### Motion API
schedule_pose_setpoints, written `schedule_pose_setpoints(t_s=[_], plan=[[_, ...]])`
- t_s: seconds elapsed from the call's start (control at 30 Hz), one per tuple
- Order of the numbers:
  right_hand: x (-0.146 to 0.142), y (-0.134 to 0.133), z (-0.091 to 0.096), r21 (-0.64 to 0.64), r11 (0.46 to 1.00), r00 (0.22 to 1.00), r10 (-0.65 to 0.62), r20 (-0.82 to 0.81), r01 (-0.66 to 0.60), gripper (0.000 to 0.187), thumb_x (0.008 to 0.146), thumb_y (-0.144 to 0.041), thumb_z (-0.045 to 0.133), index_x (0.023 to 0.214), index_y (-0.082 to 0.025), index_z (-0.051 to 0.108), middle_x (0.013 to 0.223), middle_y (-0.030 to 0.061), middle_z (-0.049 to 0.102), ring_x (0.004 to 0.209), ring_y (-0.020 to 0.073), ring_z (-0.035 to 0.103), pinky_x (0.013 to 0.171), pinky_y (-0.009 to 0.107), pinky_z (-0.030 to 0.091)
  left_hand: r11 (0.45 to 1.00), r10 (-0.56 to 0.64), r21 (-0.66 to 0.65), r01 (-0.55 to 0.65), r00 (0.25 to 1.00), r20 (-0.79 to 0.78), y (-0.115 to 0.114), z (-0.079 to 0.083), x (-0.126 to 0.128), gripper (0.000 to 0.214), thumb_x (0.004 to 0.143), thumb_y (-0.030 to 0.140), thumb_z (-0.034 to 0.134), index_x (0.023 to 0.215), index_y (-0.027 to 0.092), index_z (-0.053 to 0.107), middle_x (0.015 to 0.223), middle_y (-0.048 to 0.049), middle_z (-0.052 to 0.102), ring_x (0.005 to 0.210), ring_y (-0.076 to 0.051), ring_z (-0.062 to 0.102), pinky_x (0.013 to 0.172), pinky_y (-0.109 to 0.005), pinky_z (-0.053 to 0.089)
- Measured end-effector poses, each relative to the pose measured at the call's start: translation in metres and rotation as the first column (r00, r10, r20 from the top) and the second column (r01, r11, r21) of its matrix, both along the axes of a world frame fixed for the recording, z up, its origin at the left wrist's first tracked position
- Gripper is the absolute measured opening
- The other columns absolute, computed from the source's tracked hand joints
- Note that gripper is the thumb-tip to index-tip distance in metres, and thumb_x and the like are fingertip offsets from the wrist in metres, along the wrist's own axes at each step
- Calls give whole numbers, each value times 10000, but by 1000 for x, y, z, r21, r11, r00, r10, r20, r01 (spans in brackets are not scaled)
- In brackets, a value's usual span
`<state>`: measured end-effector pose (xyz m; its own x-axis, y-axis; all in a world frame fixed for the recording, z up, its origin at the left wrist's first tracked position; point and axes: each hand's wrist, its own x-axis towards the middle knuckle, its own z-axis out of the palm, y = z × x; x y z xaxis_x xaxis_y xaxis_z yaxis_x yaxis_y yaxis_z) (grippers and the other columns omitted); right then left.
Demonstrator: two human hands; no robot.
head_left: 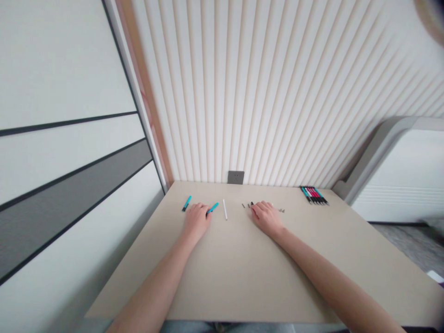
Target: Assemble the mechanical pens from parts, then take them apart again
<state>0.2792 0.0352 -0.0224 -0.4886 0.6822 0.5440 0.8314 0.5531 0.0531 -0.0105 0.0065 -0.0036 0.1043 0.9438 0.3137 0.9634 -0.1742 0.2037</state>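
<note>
One cream, vertically ribbed wall (225,92) fills the back of my head view, and one white panel with dark strips (62,60) stands at the left. Between them I have one pale beige, smooth tabletop (243,277).

Two bare hands are down on it, fingers bent. At the left hand (197,217), one bright blue, black-ended stick (213,207) juts out beside the thumb; from here I cannot tell whether it is pinched or merely touched. The right hand (266,216) half covers one small black piece (252,203), and its grip is hidden from me too.

At the far right lies one side-by-side row of teal, white, red and black pens (314,195), at least five; whether a case holds them I cannot tell. One slim white rod (225,210) lies between the hands. One blue-and-black stick (187,203) lies left of the left hand. Smallest are two dark grey bits (243,206) left of the right hand and a few grey scraps (283,211) right of it.
</note>
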Motion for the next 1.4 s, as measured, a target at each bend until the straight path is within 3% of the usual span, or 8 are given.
schedule_pose_setpoints(t_s=[0.1, 0.27, 0.37, 0.5, 0.63, 0.83, 1.27, 1.4], plan=[[-3, 0, 2, -18, 1000, 996, -10, -88, 9, 226, 968, -222, 455, 915, -190, 672, 834, 76, 664, 820, 206, 569, 755, 316, 386, 999, -40, -2, 40, 998, 51, 0, 0, 0, 169, 885, 160, 546, 978, 195, 682, 984, -75, 681, 982, -251, 588, 874, -376, 429], [7, -15, 4, -81, 997, 959, -4, -285, -20, 227, 977, -253, 449, 980, -193, 667, 929, 85, 677, 912, 221, 586, 849, 352, 424, 955, -297, 31, 296, 938, 180, -6, 5, 10, 170, 915, 143, 527, 1003, 206, 659, 1012, -55, 663, 986, -206, 581, 893, -340, 444], [5, -27, 9, -123, 981, 951, 107, -289, -148, 241, 979, -282, 451, 1097, -198, 644, 988, 96, 676, 954, 230, 590, 880, 376, 439, 893, -448, 56, 446, 874, 186, -12, 7, 21, 190, 934, 164, 519, 1062, 227, 644, 1026, -47, 654, 989, -202, 576, 907, -352, 448], [-14, -36, 15, -189, 915, 921, 311, -237, -357, 292, 980, -342, 462, 1205, -216, 600, 1021, 99, 677, 958, 227, 602, 858, 372, 464, 831, -554, 48, 554, 816, 164, -19, 9, 31, 172, 942, 185, 519, 1065, 227, 632, 1017, -49, 643, 981, -210, 567, 896, -358, 458], [-26, -36, 15, -198, 883, 901, 394, -178, -426, 269, 995, -357, 440, 1095, -210, 641, 886, 70, 676, 876, 197, 613, 825, 333, 460, 809, -584, 41, 586, 795, 166, -20, 11, 31, 164, 951, 192, 503, 1055, 220, 626, 1005, -50, 636, 979, -205, 565, 900, -349, 460], [-21, -34, 13, -224, 895, 919, 350, -182, -385, 265, 992, -360, 450, 1028, -207, 663, 881, 62, 670, 882, 192, 593, 815, 317, 450, 802, -593, 20, 597, 790, 155, -19, 11, 30, 130, 935, 243, 541, 1016, 217, 639, 987, -55, 644, 967, -210, 576, 885, -349, 465], [-19, -34, 15, -230, 897, 921, 339, -191, -378, 229, 978, -328, 479, 1026, -211, 670, 909, 59, 675, 889, 192, 589, 828, 324, 446, 868, -490, 34, 495, 843, 223, -12, 6, 26, 112, 933, 243, 547, 972, 221, 650, 969, -45, 648, 943, -204, 597, 875, -346, 476], [-11, -30, 18, -187, 941, 947, 240, -214, -281, 243, 986, -324, 457, 1030, -219, 672, 940, 71, 681, 928, 206, 587, 848, 347, 426, 874, -476, 22, 486, 844, 248, -12, 7, 24, 121, 932, 242, 540, 962, 215, 655, 972, -50, 653, 943, -204, 597, 877, -350, 476]])
